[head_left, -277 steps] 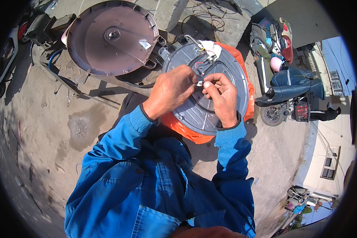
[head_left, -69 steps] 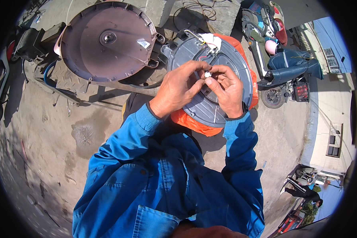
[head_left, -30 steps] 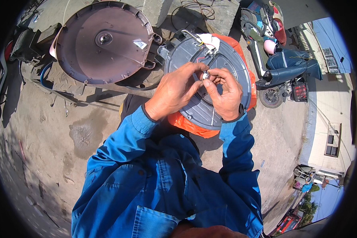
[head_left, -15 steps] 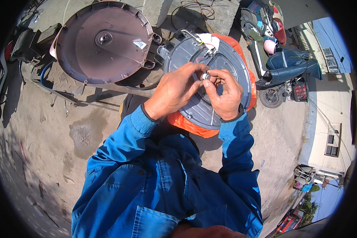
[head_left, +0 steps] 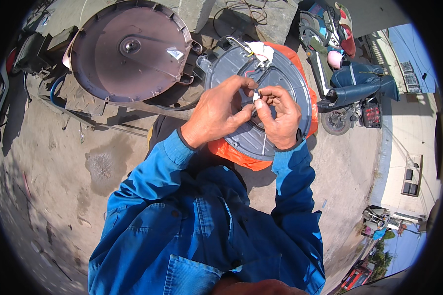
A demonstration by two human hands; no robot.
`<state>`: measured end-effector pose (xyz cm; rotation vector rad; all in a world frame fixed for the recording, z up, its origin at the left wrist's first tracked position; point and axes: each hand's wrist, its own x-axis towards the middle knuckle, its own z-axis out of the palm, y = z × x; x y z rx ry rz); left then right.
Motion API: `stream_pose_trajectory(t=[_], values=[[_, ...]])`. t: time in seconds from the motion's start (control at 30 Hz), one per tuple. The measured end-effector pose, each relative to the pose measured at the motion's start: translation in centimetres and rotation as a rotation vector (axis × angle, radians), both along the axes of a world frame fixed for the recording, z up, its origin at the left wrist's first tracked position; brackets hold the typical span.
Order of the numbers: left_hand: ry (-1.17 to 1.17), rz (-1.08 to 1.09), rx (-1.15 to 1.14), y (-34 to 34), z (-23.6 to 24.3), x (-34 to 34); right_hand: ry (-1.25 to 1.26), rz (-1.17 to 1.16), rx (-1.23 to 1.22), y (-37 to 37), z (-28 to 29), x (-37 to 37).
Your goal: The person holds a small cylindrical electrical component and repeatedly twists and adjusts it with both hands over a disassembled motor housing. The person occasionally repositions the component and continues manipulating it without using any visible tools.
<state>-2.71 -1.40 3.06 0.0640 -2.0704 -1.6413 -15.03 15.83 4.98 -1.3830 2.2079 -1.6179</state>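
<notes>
A small white piece (head_left: 256, 96), perhaps a connector, is pinched between the fingertips of both hands; it is too small to name surely. My left hand (head_left: 212, 114) comes at it from the left, thumb and forefinger closed on its side. From the right, my right hand (head_left: 281, 118) grips it with thumb and bent fingers. Both hands are over a round grey plastic housing (head_left: 293, 110) with raised ribs. At the housing's far edge lies a crumpled white piece (head_left: 261, 53), with a thin red wire near it. An orange plastic bag (head_left: 241, 156) spreads beneath the housing.
To the left, a large round brown cover (head_left: 106, 59) rests on a metal stand (head_left: 83, 101). Cables (head_left: 246, 10) lie on concrete at the back. A parked two-wheeler (head_left: 325, 73) with a dark blue cover stands at right. A damp patch (head_left: 101, 164) marks the ground.
The small white piece has turned slightly between my fingertips, and more of its white side shows. Both hands stay in nearly the same place.
</notes>
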Motion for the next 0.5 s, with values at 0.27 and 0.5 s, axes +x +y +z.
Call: stream_pose_trajectory(t=[0.27, 0.5], values=[[-0.011, 0.006, 0.001, 0.06, -0.02, 0.08, -0.144, 0.065, 0.007, 0.03, 0.72, 0.29], [-0.017, -0.009, 0.027, 0.00, -0.17, 0.16, -0.179, 0.089, 0.003, 0.03, 0.79, 0.33]])
